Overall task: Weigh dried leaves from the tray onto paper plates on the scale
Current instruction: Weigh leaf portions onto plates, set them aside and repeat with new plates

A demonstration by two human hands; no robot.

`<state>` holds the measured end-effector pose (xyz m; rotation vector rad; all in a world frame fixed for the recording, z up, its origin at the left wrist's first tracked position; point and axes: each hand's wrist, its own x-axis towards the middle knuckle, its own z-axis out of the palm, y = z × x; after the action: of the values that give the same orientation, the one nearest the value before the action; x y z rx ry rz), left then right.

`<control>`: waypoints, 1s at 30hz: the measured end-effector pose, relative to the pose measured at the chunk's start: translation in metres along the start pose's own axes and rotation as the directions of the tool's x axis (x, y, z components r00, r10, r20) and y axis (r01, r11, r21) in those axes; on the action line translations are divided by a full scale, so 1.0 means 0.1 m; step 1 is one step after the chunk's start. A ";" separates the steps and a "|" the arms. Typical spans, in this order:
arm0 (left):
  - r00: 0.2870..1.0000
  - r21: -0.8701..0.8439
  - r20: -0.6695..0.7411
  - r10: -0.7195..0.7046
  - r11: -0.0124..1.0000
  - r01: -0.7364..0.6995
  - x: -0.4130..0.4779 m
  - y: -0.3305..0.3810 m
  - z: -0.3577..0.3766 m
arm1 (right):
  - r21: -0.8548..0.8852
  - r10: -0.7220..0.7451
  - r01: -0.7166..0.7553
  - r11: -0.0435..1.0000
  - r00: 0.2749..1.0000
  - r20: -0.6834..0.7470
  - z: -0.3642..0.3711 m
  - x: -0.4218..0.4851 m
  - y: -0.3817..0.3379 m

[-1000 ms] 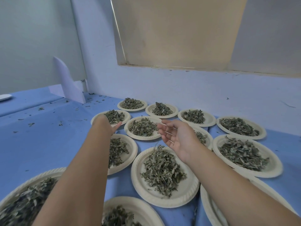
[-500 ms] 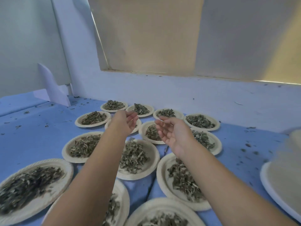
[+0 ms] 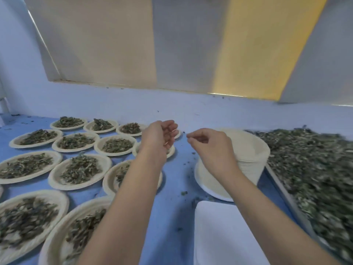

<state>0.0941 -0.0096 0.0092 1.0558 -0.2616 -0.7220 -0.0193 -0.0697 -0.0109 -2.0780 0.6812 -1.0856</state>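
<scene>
My left hand [image 3: 159, 137] hovers with loosely curled fingers, holding nothing, above the far filled paper plates [image 3: 80, 170]. My right hand [image 3: 210, 148] also holds nothing. It hangs with curled fingers over a tall stack of empty paper plates [image 3: 254, 150], partly hiding it. To the right, dried leaves [image 3: 315, 169] are heaped on a metal tray [image 3: 286, 196]. The white scale platform [image 3: 223, 236] lies bare at the bottom centre, in front of the stack.
Several leaf-filled plates cover the blue table [image 3: 172, 207] on the left, in rows reaching the back wall [image 3: 191, 109]. Loose leaf crumbs are scattered around the plate stack. A narrow strip of blue surface runs between the filled plates and the scale.
The view has swung right, bringing the plate stack, the scale and the leaf tray into sight. Both hands have moved right; my right hand now hangs over the stack with its fingers curled.
</scene>
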 end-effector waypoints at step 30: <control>0.999 0.000 0.011 -0.054 0.999 0.054 -0.73 -0.80 0.25 | -0.752 -0.261 0.316 0.578 0.945 0.197 -0.58 -0.21 0.51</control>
<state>-0.0064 -0.0026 -0.0374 1.0616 -0.2431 -0.7761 -0.0861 -0.1060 -0.0355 -3.0639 0.9095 -0.9674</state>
